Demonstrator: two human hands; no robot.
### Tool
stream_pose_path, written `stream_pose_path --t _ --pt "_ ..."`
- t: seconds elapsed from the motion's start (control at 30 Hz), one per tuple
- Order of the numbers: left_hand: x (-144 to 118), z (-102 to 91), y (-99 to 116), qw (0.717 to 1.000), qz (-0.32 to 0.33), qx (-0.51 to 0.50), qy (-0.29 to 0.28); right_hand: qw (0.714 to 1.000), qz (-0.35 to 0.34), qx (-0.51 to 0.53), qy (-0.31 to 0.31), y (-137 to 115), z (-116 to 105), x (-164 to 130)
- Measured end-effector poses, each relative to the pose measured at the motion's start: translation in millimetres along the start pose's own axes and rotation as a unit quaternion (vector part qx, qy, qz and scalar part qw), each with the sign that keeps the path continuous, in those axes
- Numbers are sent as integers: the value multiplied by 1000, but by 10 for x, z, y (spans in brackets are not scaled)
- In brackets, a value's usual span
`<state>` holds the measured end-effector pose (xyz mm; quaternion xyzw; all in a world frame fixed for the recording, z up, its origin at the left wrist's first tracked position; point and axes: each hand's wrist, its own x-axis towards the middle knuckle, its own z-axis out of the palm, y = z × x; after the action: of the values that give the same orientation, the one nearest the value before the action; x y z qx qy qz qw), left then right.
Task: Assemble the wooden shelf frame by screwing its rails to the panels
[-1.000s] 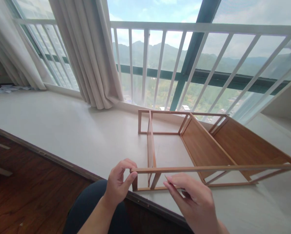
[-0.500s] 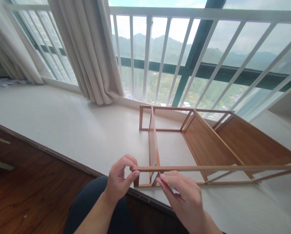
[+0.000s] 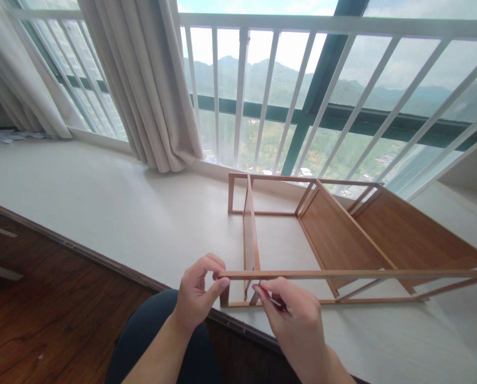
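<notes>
A light brown wooden shelf frame point(image 3: 334, 234) lies on its side on a pale window ledge point(image 3: 102, 202). The left hand point(image 3: 198, 293) pinches the near top rail's end point(image 3: 226, 275) between thumb and curled fingers. The right hand point(image 3: 292, 320), fingers pinched on something too small to tell, has slid leftward along that rail, now just beside the left hand, closing on the corner joint.

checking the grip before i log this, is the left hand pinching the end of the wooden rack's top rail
Yes, the left hand has thumb and fingers closed on the near corner of the wooden rack's top rail.
</notes>
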<state>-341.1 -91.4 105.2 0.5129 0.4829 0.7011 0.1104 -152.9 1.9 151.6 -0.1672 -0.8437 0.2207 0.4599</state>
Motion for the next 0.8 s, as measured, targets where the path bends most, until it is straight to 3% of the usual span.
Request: stream_pose_path --t 0.23,0.5,0.8 --pt "3 -6 13 1000 21 9 19 999 27 28 10 -32 28 17" --pt "-7 -35 56 999 40 17 30 999 -14 45 10 -32 95 -22" --pt "-15 -55 46 999 13 6 34 999 -27 23 26 -41 98 -11"
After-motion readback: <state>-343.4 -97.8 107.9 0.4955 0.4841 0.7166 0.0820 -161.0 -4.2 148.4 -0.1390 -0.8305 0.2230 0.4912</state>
